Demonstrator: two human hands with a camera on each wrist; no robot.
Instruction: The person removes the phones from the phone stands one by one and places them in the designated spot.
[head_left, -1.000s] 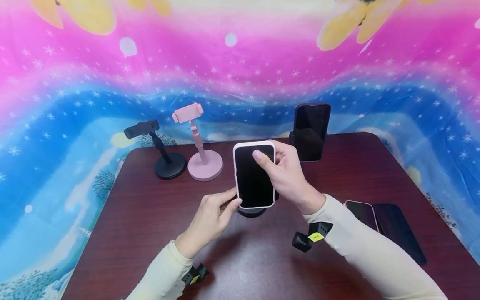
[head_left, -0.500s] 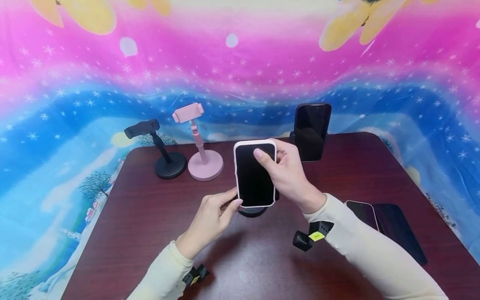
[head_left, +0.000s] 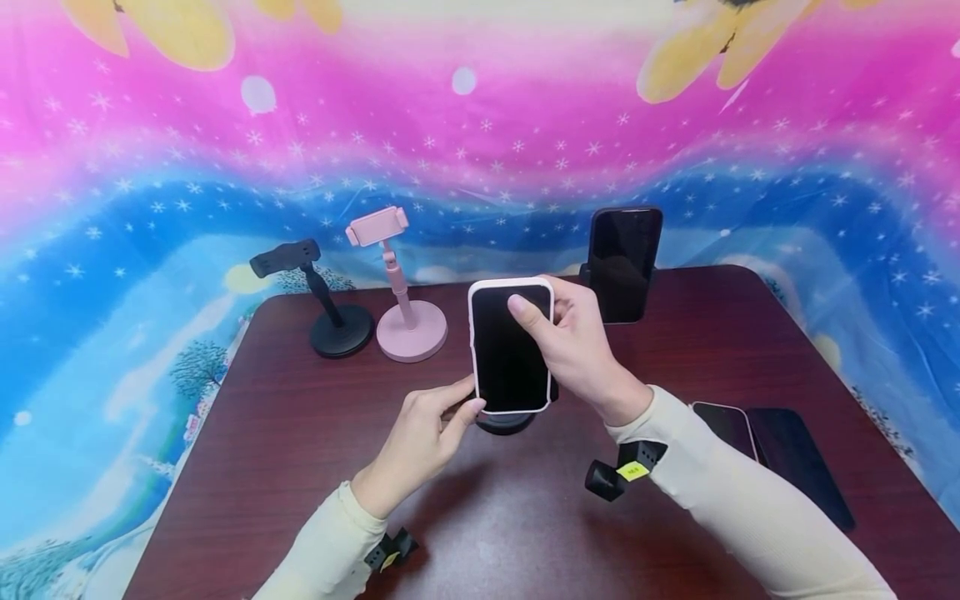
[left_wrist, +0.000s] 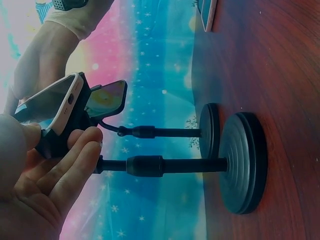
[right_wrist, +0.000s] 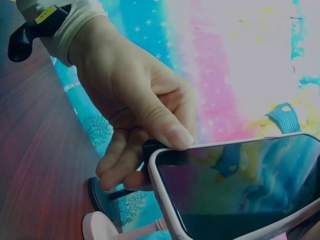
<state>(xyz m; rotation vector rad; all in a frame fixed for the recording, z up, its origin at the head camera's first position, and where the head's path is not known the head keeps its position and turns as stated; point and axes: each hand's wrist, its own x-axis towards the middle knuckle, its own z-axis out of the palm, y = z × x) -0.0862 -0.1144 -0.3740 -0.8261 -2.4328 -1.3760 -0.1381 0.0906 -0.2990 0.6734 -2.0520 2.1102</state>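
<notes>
A white-rimmed smartphone leans upright in the clamp of a black phone stand. My right hand grips its upper right side, thumb flat over the screen and fingers behind. At the lower left corner, my left hand pinches the stand's clamp, its thumb by the phone's edge. The right wrist view shows that left hand with its thumb tip at the phone's pale rim. From the head, most of the stand is hidden behind the phone.
A black phone stand and a pink phone stand stand at the back left. Another phone is propped upright at the back right. A pink-edged phone and a dark tablet-like slab lie by the right forearm.
The top of the phone has tipped up very slightly. Both hands keep their hold in almost the same place.
</notes>
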